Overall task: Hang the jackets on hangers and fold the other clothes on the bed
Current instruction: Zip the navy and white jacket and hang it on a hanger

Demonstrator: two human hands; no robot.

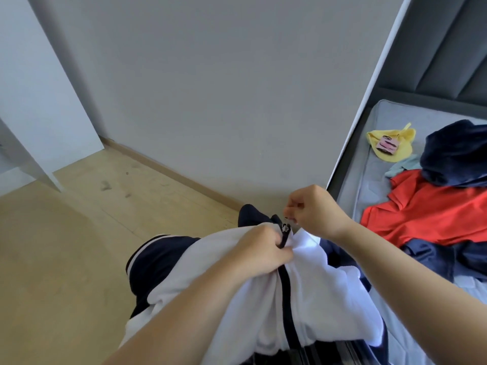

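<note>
A white and navy jacket (316,299) with a dark zipper down its front hangs bunched in front of me, above the floor beside the bed. My left hand (259,250) grips the white fabric and the zipper tape just below the slider. My right hand (315,210) pinches the small metal zipper pull (287,219) at the top of the jacket. On the bed (374,185) at the right lie a red shirt (432,214), a navy garment (456,154), a yellow garment (392,143) and a pale blue piece (403,164). No hanger is in view.
A grey wall stands straight ahead with a wooden skirting along the light wood floor (66,246). A white panel (34,106) stands at the far left. The bed's dark padded headboard (448,48) rises at the upper right.
</note>
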